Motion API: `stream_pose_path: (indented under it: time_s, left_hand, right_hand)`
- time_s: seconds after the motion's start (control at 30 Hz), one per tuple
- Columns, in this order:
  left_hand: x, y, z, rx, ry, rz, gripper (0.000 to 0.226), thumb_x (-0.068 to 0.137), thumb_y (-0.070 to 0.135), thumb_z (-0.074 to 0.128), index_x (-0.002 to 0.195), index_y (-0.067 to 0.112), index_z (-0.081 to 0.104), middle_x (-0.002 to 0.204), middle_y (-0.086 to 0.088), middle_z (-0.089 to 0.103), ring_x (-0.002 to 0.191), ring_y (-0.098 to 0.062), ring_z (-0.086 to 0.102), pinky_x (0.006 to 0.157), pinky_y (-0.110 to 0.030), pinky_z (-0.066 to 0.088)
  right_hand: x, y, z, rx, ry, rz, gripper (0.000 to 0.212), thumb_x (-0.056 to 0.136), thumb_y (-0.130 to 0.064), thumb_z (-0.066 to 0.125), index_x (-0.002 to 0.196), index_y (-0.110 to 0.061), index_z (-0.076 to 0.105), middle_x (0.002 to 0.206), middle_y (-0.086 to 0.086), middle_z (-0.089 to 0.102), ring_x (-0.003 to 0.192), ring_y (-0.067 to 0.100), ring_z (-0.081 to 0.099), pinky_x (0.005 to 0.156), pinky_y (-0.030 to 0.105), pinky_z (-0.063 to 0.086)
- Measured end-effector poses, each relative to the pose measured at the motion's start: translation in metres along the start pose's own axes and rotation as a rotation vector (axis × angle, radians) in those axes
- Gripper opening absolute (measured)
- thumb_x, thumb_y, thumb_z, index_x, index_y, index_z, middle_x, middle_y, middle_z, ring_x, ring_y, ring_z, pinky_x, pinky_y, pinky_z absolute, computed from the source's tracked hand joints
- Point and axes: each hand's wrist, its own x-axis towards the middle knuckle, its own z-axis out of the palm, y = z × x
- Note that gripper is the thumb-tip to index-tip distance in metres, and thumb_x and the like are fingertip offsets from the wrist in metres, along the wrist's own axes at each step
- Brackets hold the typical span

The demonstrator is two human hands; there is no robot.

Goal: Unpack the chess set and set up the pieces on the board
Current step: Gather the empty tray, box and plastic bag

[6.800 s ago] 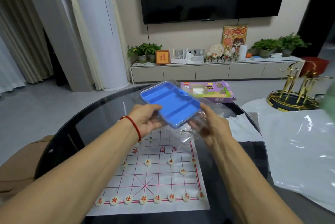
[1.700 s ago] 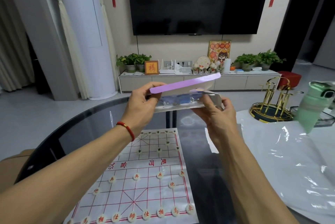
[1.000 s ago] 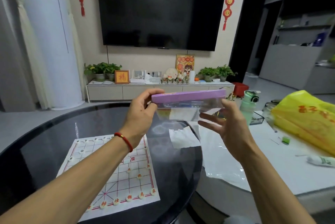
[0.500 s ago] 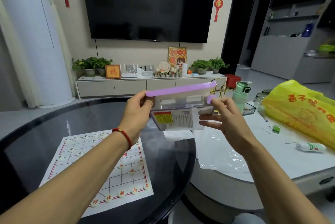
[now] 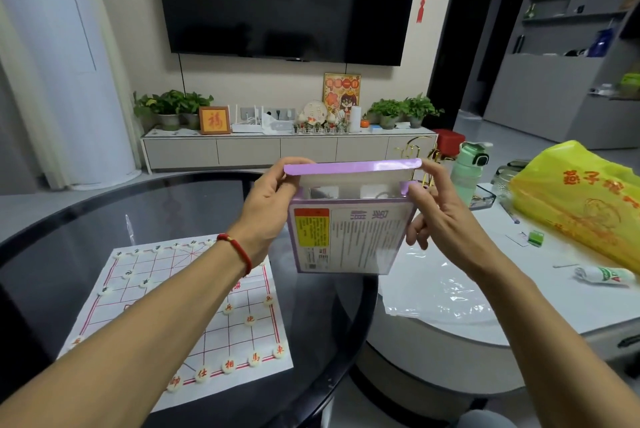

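Purple box (image 5: 349, 237) gripped between left hand (image 5: 268, 205) and right hand (image 5: 436, 216), flap (image 5: 351, 166) up, pinched at both ends; chess board (image 5: 180, 316) with pieces below left forearm.

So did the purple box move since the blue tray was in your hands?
Yes. The purple box was lying on the black table beyond the board; now both hands hold it up in the air, above the table's right edge.

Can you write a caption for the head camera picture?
Both hands hold the purple box above the chess board.
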Motion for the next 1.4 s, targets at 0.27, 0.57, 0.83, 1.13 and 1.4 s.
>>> stream_pose_path:
  time_s: [0.27,0.57,0.83,1.13,1.4]
  left_hand:
    - [0.012,-0.008,-0.002,0.015,-0.211,0.079,0.032,0.1,0.032,0.031,0.114,0.022,0.058,0.105,0.002,0.069,0.102,-0.024,0.067,0.098,-0.056,0.05]
    - [0.014,-0.023,-0.004,0.001,-0.288,0.147,0.024,0.105,0.033,0.041,0.125,0.026,0.053,0.111,-0.005,0.065,0.106,-0.025,0.066,0.091,-0.042,0.056]
    - [0.003,-0.019,-0.009,0.081,-0.297,0.193,0.027,0.104,0.028,0.041,0.128,0.026,0.054,0.115,0.005,0.066,0.109,-0.018,0.066,0.088,-0.034,0.059]
    - [-0.002,-0.017,-0.015,0.085,-0.36,0.216,0.029,0.101,0.027,0.045,0.125,0.03,0.06,0.121,0.008,0.065,0.117,-0.016,0.062,0.091,-0.029,0.056]
    - [0.0,-0.017,-0.024,0.088,-0.393,0.187,0.035,0.097,0.028,0.053,0.129,0.026,0.065,0.127,0.003,0.066,0.124,-0.022,0.058,0.097,-0.047,0.055]
  right_hand:
    - [0.008,0.014,-0.004,-0.009,0.05,-0.061,0.023,0.1,-0.044,0.044,0.117,-0.027,0.045,0.09,0.019,0.062,0.056,0.034,0.068,0.048,0.052,0.056]
    - [0.012,0.018,-0.004,0.024,0.054,-0.06,0.03,0.098,-0.034,0.049,0.125,-0.021,0.049,0.094,0.023,0.062,0.055,0.033,0.068,0.049,0.04,0.058]
    - [-0.001,0.02,-0.003,-0.014,0.034,-0.098,0.034,0.101,-0.036,0.049,0.135,-0.029,0.048,0.1,0.019,0.065,0.066,0.033,0.072,0.062,0.045,0.062]
    - [-0.007,0.018,-0.002,-0.045,0.041,-0.109,0.035,0.101,-0.031,0.051,0.136,-0.03,0.05,0.097,0.017,0.065,0.066,0.03,0.073,0.065,0.043,0.063]
    - [-0.006,0.013,0.005,-0.084,0.12,-0.078,0.026,0.101,-0.037,0.055,0.126,-0.033,0.054,0.097,0.012,0.067,0.06,0.028,0.071,0.064,0.05,0.061]
